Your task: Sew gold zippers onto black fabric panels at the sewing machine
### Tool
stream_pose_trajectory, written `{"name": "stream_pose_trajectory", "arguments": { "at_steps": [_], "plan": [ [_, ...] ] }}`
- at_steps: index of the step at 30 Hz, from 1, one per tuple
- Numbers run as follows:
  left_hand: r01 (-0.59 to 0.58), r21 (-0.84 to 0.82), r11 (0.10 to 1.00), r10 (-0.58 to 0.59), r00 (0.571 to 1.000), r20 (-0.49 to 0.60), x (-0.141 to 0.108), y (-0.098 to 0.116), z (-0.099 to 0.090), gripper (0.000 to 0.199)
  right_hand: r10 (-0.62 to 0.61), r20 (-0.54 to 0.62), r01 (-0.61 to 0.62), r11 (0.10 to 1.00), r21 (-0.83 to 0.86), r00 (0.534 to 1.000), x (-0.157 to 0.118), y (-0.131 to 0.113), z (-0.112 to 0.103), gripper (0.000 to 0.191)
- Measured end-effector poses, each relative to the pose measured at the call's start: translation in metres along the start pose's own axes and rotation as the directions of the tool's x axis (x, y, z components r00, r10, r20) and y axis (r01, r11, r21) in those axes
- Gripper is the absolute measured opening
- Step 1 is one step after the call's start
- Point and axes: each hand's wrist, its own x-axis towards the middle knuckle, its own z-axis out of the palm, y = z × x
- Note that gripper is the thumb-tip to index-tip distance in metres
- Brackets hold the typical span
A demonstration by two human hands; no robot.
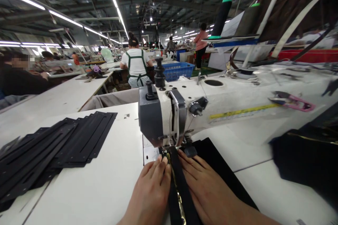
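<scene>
A black zipper strip with gold teeth (173,175) runs toward me from under the presser foot of a white and grey sewing machine (150,116). My left hand (153,188) is at the strip's left edge, its fingers bunched and closed on it, tips close to the foot; the thumb is hidden. On the other side, my right hand (204,186) lies flat with fingers stretched forward, pressing on the black fabric strip beside the teeth. A larger black fabric piece (224,163) spreads under and beyond that hand. The needle point cannot be made out.
Overlapping black slotted panels (87,140) lie at left on the white table (105,190). More black material (303,158) is at right. Pink-handled snips (295,102) rest on the machine arm near a yellow measuring tape (243,111). Behind are a blue basket (178,71) and people working.
</scene>
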Motion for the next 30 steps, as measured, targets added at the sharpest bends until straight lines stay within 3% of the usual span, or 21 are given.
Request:
{"name": "stream_pose_trajectory", "arguments": {
  "at_steps": [15, 21, 30],
  "plan": [
    [-0.014, 0.058, 0.998, 0.012, 0.999, 0.039, -0.001, 0.001, -0.002, 0.032, 0.000, 0.048, -0.001, 1.000, 0.025, 0.999, 0.001, 0.004, 0.000, 0.055],
    [0.010, 0.045, 0.999, -0.013, 0.998, 0.066, -0.001, 0.004, -0.001, 0.033, 0.017, -0.002, -0.017, 0.999, 0.028, 1.000, 0.002, 0.001, 0.001, 0.057],
    [0.085, 0.000, 0.996, -0.084, 0.991, 0.101, -0.010, 0.006, 0.015, 0.034, 0.086, -0.007, -0.085, 0.993, 0.077, 0.996, 0.000, -0.003, -0.001, 0.052]
  ]
}}
